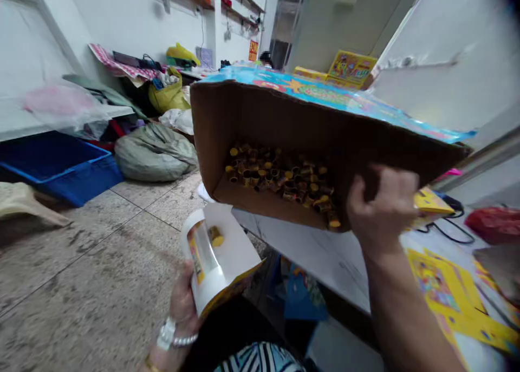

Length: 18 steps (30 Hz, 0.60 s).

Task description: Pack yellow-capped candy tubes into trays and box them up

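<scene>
As I watch remotely, left hand (183, 295): grasping white-and-yellow windowed package (222, 255)
Package: one brown-and-yellow cylinder (216, 236) on white card
Blue-topped brown cardboard carton (268, 112): many cylinders (288, 178) left inside
Right hand (384, 207): curled, blurred; grip I cannot tell

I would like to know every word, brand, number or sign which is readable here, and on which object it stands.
No text can be read with certainty.
Red-orange rectangular poster in the background: yellow marks, too small.
Yellow printed box at the back: blurred.
Brown cardboard box with blue printed top: blurred.
White-and-yellow paperboard box in the left hand: too small.
Yellow flat printed sheet at right: blurred.
</scene>
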Available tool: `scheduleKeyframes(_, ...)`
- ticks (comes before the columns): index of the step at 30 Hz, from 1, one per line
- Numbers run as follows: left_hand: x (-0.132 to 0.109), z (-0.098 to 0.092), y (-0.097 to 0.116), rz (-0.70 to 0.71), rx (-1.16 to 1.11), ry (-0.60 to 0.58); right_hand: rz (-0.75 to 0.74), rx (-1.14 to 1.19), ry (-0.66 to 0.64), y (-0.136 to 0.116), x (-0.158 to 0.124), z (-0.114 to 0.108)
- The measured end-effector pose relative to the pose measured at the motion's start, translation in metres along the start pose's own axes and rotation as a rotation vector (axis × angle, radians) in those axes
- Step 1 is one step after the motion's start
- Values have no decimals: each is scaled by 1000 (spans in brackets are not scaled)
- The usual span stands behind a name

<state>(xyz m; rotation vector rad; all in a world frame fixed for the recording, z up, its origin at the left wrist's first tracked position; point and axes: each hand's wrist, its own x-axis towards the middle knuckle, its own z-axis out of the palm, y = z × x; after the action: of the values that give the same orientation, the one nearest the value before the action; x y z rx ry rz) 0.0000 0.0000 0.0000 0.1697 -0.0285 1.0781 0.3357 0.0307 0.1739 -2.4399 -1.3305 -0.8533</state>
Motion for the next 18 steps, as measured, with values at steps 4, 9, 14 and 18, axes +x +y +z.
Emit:
scheduleKeyframes(4,-16,-11,-6,70,62,-60,-36,-27,-505,2,-26,52)
scheduleKeyframes(9,-25,-5,3,69,156,86,-160,70,-608,2,-21,56)
scheduleKeyframes(14,-19,17,1,170,235,135,-456,699,-639,-35,-9,13)
scheduleKeyframes(18,-14,24,-3,181,238,176,-835,1255,-854,-90,-21,-18)
